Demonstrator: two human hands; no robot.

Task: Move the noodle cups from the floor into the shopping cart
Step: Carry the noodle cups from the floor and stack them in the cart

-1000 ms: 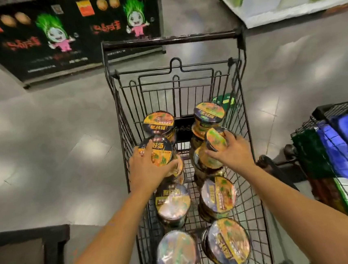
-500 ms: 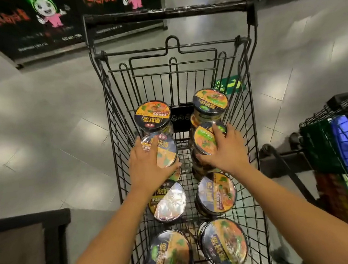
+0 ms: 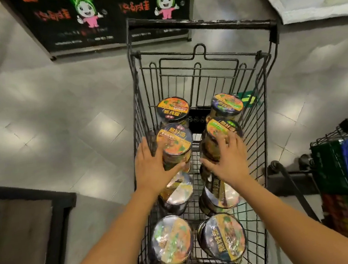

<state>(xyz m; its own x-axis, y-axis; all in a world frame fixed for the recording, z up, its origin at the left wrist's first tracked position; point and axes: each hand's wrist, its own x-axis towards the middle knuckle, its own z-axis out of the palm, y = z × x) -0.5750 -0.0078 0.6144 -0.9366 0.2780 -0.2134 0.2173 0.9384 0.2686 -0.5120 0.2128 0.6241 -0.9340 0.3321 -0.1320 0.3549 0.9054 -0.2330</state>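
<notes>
The left held cup stands upright in the shopping cart, in the left column, second row from the far end. The left hand grips its side wall. Its fingers lie nearly straight along the 9 o'clock side, and the thumb wraps the 5 o'clock side.

The right held cup stands in the right column of the same row. The right hand grips it, with fingers on the 4 o'clock side and lid rim and the thumb on the 7 o'clock side.

Count: eight noodle cups in the basket, in two columns of four rows.
- Two far cups sit just beside the held pair at 12 o'clock.
- Two middle cups sit at 6 o'clock, partly hidden by the hands.
- Two near cups sit at the closest end.

What the held pair stands on cannot be told.

Clearance: the gap between the columns is narrow, and the outer cups sit just beside the side walls. Bare wire floor shows between the far cups and the end panel below the handle bar.

Surroundings on the tiled floor:
- a second cart at 3 o'clock
- a display board at 11 o'clock
- a dark-framed stand at 8 o'clock
</notes>
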